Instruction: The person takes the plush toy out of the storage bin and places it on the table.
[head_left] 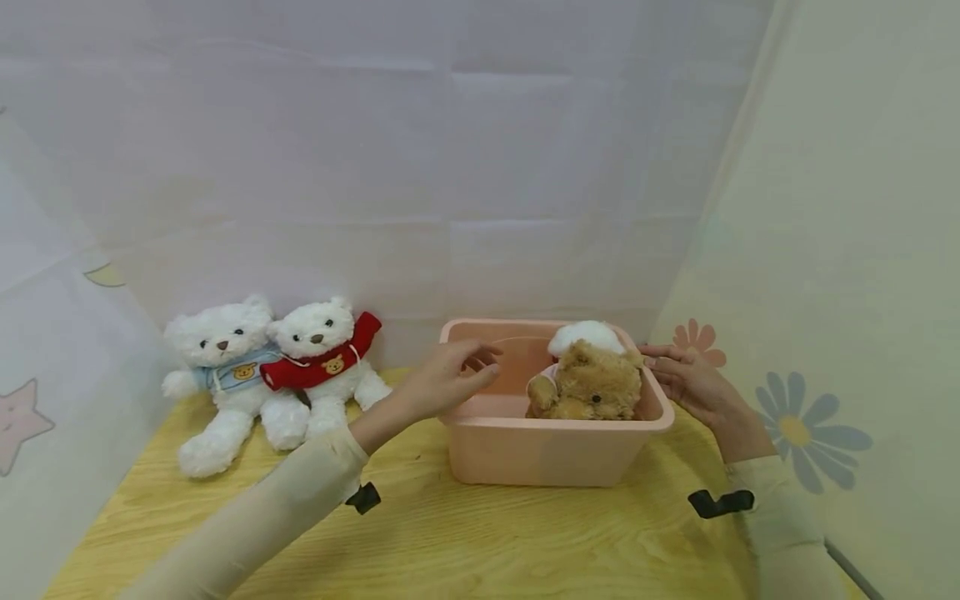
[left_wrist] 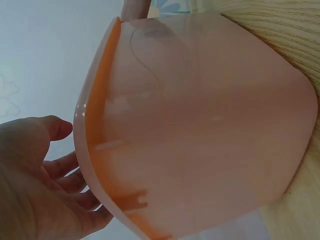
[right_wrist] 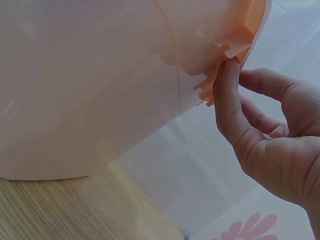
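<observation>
- White sheeting forms the backdrop; a pale curtain with flower prints [head_left: 798, 433] hangs at the right, and a star print [head_left: 18, 421] shows on the fabric at far left.
- Light wooden tabletop [head_left: 450, 542] carries all items.
- Pink plastic bin [head_left: 525, 450] stands upright right of centre on the table. Inside it, against the right wall, sits a brown teddy bear [head_left: 592, 387] with a white plush toy [head_left: 585, 336] behind it.
- Left hand [head_left: 450, 379] is at the bin's left rim, fingers relaxed and slightly spread above the opening. The left wrist view shows the fingers just beside the rim, gripping nothing.
- Right hand [head_left: 686, 379] is at the bin's right rim, fingers extended. In the right wrist view the thumb [right_wrist: 227, 95] touches the underside of the rim; no closed grip is visible.
- Two white teddy bears sit side by side, touching, at the table's left rear, well apart from the bin: one in a blue top [head_left: 221, 367], one in a red top [head_left: 322, 367].
</observation>
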